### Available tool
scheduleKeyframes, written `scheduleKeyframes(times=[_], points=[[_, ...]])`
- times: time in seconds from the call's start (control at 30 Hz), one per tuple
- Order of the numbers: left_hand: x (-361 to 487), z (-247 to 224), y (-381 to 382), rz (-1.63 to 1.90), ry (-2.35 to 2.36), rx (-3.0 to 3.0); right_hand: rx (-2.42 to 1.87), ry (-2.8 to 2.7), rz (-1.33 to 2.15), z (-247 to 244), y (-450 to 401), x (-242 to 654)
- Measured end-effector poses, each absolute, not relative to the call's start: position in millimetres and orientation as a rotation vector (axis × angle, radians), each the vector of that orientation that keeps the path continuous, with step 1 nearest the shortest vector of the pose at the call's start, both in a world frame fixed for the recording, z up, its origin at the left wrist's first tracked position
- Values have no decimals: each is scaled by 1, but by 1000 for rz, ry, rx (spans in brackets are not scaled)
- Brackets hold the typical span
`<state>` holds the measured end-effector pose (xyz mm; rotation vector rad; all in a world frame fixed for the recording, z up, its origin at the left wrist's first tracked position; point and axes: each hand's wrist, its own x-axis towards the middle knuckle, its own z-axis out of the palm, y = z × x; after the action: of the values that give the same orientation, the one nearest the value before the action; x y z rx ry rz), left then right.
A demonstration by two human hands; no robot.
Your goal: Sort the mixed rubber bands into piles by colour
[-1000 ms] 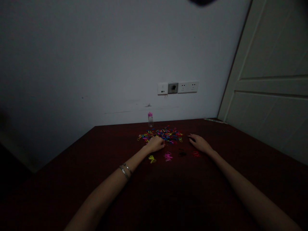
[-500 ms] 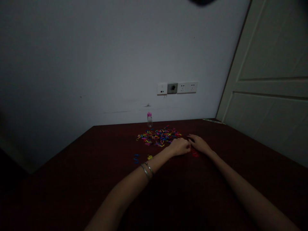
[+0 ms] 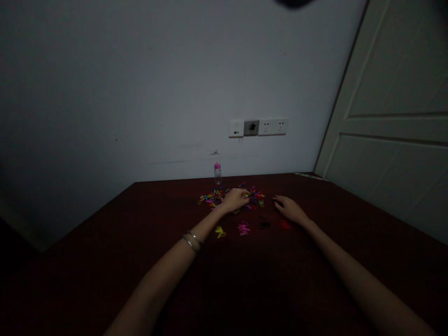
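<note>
My left hand (image 3: 235, 199), with two silver bangles (image 3: 192, 241) on its wrist, reaches over a pile of small multicoloured rubber bands (image 3: 212, 198). Its thumb and forefinger are bent and apart, with yellow bands visible in the gap. Nothing held shows there. My right hand (image 3: 290, 208) lies low on the table to the right of the pile, fingers loosely spread and nothing in them. In front lie small separate heaps: yellow bands (image 3: 220, 232), pink bands (image 3: 243, 228), dark bands (image 3: 264, 224) and red bands (image 3: 284, 225), the last beside my right hand.
Behind the pile stands a clear bottle with a pink top (image 3: 217, 174). The dark red table (image 3: 168, 205) meets a pale wall (image 3: 175, 93) carrying sockets (image 3: 273, 126). A panelled door (image 3: 392, 121) is at the right. The light is dim.
My left hand has moved left and away from me, from beside the red bands to the pile. The pink and dark heaps are uncovered; my left forearm now hides the blue one. My right hand stays put.
</note>
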<state>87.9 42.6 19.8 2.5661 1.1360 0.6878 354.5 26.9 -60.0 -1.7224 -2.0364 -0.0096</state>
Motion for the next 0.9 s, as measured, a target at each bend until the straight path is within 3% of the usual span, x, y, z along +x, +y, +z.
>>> scheduleKeyframes(times=[0.17,0.33,0.53,0.9], points=[[16,27,89,1148,1448,2159,-1735,-2045,-26,-59,27,354],[-52,2,110,1415,1824,1823,-1745,-2048,-4,-60,28,356],[-94,-25,108,1448,2019,1595,-1662,-2036,46,-47,20,349],[-99,-32,106,1480,1962,1515,-1720,-2144,-49,-26,10,304]])
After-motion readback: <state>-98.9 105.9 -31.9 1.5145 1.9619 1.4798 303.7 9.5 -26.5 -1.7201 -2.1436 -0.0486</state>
